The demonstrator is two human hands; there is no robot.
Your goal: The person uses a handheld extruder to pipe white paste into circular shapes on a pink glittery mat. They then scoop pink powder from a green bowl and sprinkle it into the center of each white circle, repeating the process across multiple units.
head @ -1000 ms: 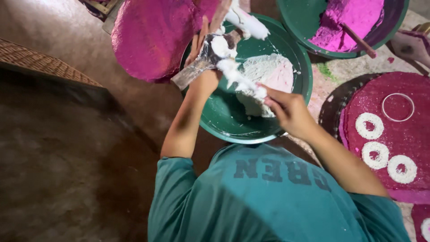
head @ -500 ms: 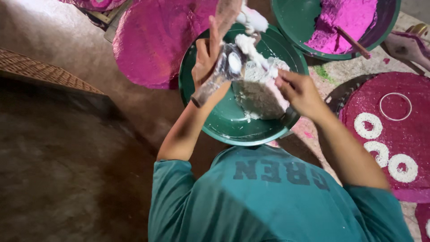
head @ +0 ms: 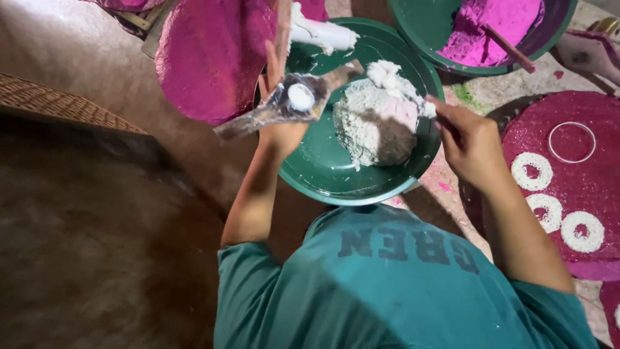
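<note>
A green bowl [head: 323, 171] holds a heap of white powder [head: 374, 119] with a pink tinge. My left hand [head: 279, 126] is raised over the bowl's left rim and grips a crumpled clear plastic wrap [head: 284, 103] with a small white lump in it. At the bowl's right rim, my right hand [head: 471, 142] has its fingertips pinched against the edge of the powder heap. A white powder-caked object [head: 320, 31] lies across the bowl's far side.
A second green bowl [head: 413, 19] at the top right holds magenta powder and a wooden stick [head: 510, 48]. A magenta disc [head: 206, 58] sits at the top left. A magenta floor patch [head: 568, 187] with white rings lies at the right. A woven mat [head: 58, 103] lies at the left.
My right hand has drawn back from the middle of the bowl to its right rim. The left hand has lowered the plastic wrap towards the left rim. The powder now stands in one heap.
</note>
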